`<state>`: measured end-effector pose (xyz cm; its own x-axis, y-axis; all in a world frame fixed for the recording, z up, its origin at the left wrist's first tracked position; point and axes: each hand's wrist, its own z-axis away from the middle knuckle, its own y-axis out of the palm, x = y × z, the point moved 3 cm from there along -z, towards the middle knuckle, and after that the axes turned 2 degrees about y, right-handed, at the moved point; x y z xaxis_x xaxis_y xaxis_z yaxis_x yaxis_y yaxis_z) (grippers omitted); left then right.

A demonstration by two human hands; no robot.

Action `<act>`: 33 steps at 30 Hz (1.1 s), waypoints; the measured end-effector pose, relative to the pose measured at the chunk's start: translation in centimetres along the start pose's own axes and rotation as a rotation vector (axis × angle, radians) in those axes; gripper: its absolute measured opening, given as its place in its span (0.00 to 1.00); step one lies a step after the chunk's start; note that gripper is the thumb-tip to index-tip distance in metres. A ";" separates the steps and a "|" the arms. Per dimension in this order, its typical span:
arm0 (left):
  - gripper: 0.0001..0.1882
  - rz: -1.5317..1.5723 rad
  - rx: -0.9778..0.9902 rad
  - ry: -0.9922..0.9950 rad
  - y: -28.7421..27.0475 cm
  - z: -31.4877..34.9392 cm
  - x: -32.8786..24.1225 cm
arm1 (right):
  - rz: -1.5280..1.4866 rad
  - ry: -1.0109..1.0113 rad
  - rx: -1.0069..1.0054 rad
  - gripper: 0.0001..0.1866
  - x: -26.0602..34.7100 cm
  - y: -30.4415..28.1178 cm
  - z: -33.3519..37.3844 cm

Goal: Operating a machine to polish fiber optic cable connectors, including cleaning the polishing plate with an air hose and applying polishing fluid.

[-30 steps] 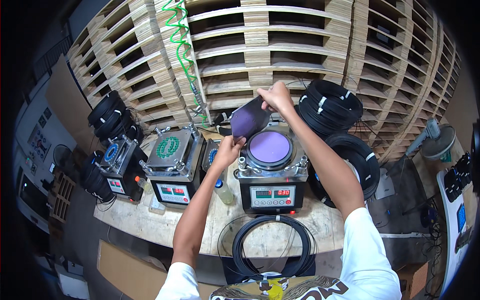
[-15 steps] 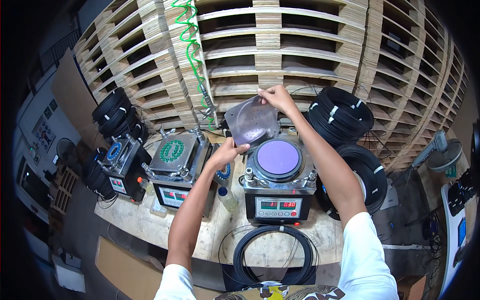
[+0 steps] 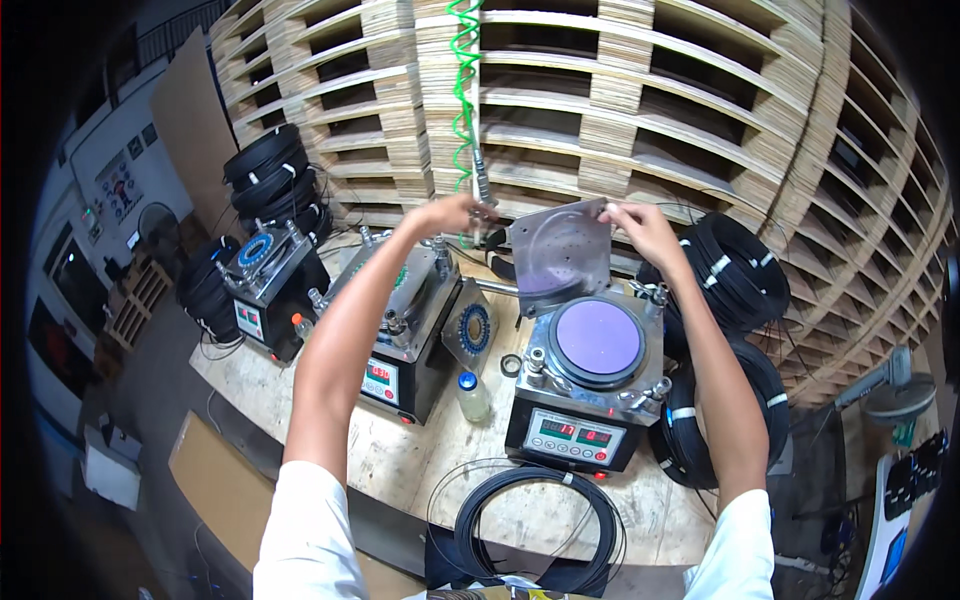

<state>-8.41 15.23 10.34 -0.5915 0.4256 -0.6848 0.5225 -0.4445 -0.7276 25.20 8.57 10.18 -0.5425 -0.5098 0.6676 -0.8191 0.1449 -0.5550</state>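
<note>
My right hand [image 3: 642,232] pinches the upper right corner of a square metal plate [image 3: 562,245] with small holes, holding it tilted up. Its lower edge is just behind the round purple pad [image 3: 598,338] on the right polishing machine [image 3: 572,425]. My left hand [image 3: 448,214] is stretched out beside a metal air gun [image 3: 483,185] that hangs from a green coiled hose [image 3: 464,75]. The left fingers are blurred and overlap the gun; whether they grip it I cannot make out.
Two more machines stand to the left, the middle one [image 3: 412,330] partly behind my left arm, the far one [image 3: 268,290] beyond. A blue-capped bottle [image 3: 474,398] and a plate with a blue ring [image 3: 473,330] sit between machines. Black cable coils [image 3: 545,480] lie around; wooden pallets [image 3: 620,90] rise behind.
My left hand has let go of the metal plate and moved up and left to the air gun. The right hand keeps its corner. The whole view has swung leftward.
</note>
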 end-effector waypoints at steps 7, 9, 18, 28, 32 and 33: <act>0.28 0.238 -0.184 -0.110 -5.5 -9.8 10.9 | -0.054 0.130 -0.009 0.18 1.6 -1.2 3.0; 0.28 0.322 -0.323 -0.074 -6.4 -10.6 13.1 | -0.072 0.127 -0.018 0.18 2.1 -0.9 3.2; 0.22 0.451 -0.377 0.100 -10.0 -6.6 4.6 | -0.102 0.151 -0.077 0.18 3.4 -2.5 2.1; 0.20 0.340 -0.015 0.565 -8.0 10.1 -21.9 | -0.198 0.176 0.359 0.39 20.9 -1.0 1.9; 0.17 0.004 -0.059 0.712 -3.0 11.8 -25.9 | -0.496 -0.010 0.452 0.31 22.3 -1.4 4.5; 0.16 -0.031 -0.104 0.686 -2.0 12.1 -25.9 | -0.491 0.003 0.444 0.31 22.0 -1.6 5.4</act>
<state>-1.54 -4.44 30.02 -0.1031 0.8544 -0.5092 0.5877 -0.3607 -0.7242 15.60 -7.49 23.09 -0.1264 -0.4254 0.8961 -0.8173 -0.4674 -0.3371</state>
